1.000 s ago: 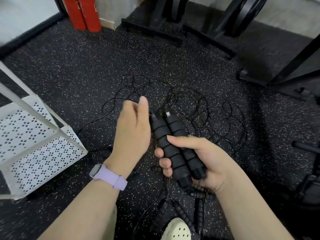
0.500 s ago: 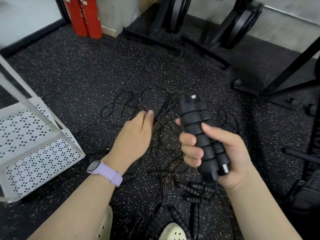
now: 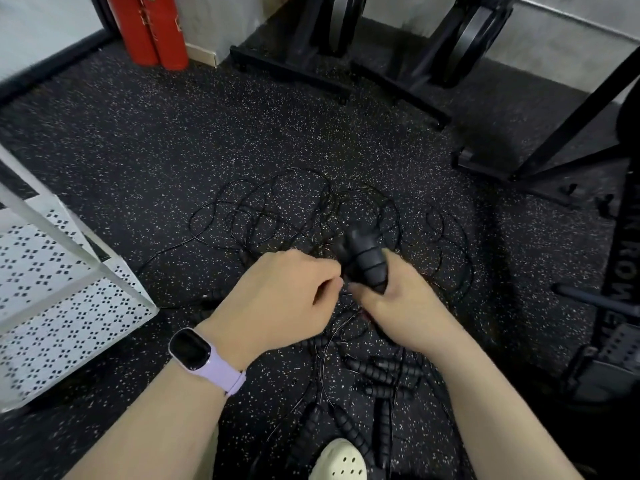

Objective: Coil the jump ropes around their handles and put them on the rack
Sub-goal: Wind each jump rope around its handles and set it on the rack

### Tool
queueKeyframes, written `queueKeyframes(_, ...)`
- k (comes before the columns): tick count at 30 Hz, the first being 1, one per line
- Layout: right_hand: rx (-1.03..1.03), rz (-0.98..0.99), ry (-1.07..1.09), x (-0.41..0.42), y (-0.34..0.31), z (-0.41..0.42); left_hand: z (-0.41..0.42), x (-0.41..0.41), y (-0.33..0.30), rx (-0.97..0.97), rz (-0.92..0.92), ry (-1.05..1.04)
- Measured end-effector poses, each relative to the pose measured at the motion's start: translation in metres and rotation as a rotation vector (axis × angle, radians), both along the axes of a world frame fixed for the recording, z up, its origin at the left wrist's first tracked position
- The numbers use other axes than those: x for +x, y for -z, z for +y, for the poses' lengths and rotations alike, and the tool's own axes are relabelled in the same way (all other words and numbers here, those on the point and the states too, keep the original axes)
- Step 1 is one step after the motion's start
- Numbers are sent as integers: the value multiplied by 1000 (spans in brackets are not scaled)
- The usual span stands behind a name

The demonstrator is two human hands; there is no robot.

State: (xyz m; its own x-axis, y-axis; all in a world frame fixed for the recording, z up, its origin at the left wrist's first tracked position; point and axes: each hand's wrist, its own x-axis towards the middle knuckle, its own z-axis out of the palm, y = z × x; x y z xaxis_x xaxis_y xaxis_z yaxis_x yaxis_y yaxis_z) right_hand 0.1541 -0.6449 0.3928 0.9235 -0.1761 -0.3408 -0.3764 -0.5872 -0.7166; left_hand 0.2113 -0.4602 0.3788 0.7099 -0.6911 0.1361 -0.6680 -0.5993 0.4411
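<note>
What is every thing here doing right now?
Right hand: grips the pair of black ribbed foam handles.
Left hand: fingers curled, pinching thin black rope by the handles.
Tangled black ropes: loose on the floor.
Spare black handles: lying uncoiled.
White perforated metal rack: holds nothing visible.

From my hands, 12 o'clock is blocked low by the tangle of loose jump-rope cords spread over the speckled rubber floor. Beyond the tangle, open floor runs to 11 o'clock. At 9 o'clock stands the white perforated rack, its corner near my left wrist. Spare ribbed handles clutter 6 o'clock beside a cream clog. Black equipment frames close off 2 to 4 o'clock.
</note>
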Motion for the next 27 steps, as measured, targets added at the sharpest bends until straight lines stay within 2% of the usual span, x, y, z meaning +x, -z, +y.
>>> queueKeyframes(4,-173,184,-223,-4,7,4,-1,-1,0,155,-29,53)
queueKeyframes(9,-270,366,-325,-3,8,3,-4,-9,5,250,29,90)
queueKeyframes(14,-252,474,-399,-6,6,-1,-2,-6,6,197,63,67)
queueKeyframes(17,-160,560,-422,-8,4,-3,-1,-1,6,175,123,27)
queueKeyframes(19,-49,610,-424,-11,-1,-4,1,0,5,85,274,-32)
queueKeyframes(22,157,641,-458,-14,-15,-4,2,2,2,-128,606,-88)
queueKeyframes(24,258,650,-487,-15,-22,1,2,6,-1,-133,756,-21)
queueKeyframes(27,277,630,-515,-15,-27,9,5,12,-4,-102,908,19)
